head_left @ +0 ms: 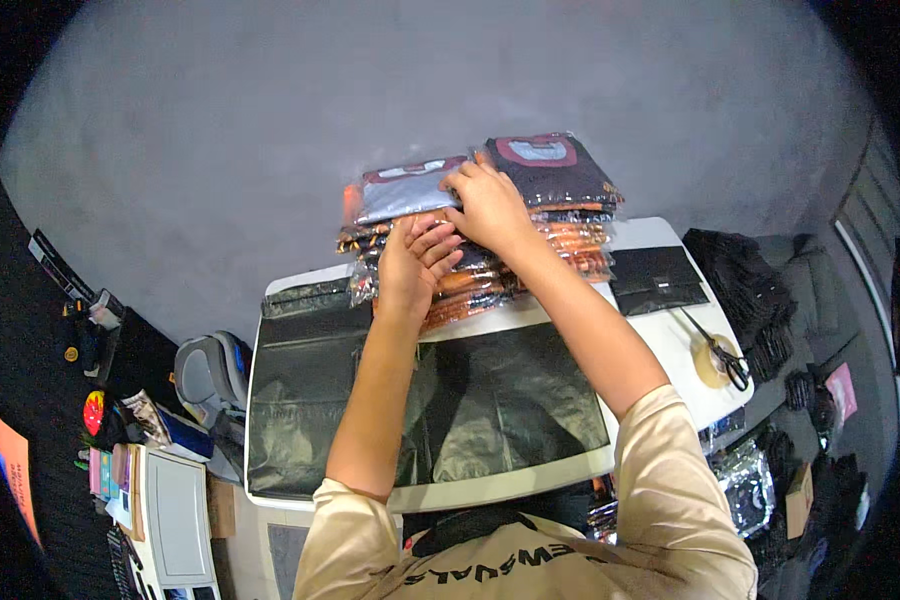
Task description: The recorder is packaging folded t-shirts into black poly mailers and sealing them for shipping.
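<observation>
Two side-by-side stacks of folded shirts in clear plastic bags stand at the table's far edge. A grey bagged shirt with a maroon collar [395, 194] tops the left stack, and a black bagged shirt [570, 170] tops the right one. My right hand [490, 205] is closed on the right edge of the grey bagged shirt, fingers bent over it. My left hand [415, 262] is at the front of the left stack, palm turned up and fingers apart, loosely curled. Nothing shows in its palm; its contact with the bags is unclear.
Black plastic mailing bags [510, 400] lie flat across the white table [500, 490]. At the right are another folded black bag [658, 280], black scissors [735, 370] and a tape roll [710, 365]. Dark bundles [740, 290] are beyond the table; a grey chair [205, 370] stands left.
</observation>
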Available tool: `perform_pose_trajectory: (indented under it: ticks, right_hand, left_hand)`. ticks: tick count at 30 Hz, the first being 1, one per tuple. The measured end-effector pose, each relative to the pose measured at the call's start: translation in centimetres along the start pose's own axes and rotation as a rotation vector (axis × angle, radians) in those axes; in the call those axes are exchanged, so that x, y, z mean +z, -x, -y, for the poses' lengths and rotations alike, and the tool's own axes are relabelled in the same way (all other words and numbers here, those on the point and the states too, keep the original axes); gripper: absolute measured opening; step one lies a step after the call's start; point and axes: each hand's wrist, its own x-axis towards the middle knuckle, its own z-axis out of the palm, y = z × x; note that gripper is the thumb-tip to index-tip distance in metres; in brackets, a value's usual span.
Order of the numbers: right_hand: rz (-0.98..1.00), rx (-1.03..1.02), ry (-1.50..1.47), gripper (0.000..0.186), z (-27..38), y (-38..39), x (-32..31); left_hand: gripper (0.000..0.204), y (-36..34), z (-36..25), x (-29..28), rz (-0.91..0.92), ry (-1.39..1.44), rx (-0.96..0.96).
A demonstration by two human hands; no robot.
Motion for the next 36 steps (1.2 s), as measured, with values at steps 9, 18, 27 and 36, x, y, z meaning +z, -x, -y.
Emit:
perform_pose_trajectory:
  ticks: [9, 18, 27, 36]
  right_hand:
    - [-0.234, -0.169, -0.107, 0.012, -0.2, -0.9, -1.2]
    - [-0.177, -0.510, -0.198, 0.030, 3.9, 8.7, -8.4]
    - [0.060, -0.280, -0.452, 0.029, 9.4, 26.4, -8.6]
    - [0.235, -0.005, -0.533, 0.021, 10.0, 34.3, -9.1]
  left_hand:
    - [0.097, -0.1, -2.5, 0.7, 0.165, 0.177, -0.065]
    - [0.122, 9.3, -3.7, -6.9, 0.524, 0.486, -0.137]
    - [0.037, 16.6, 7.4, -22.5, 0.142, 0.350, -0.721]
    - [0.024, 19.1, 9.0, -17.0, -0.011, -0.098, -0.628]
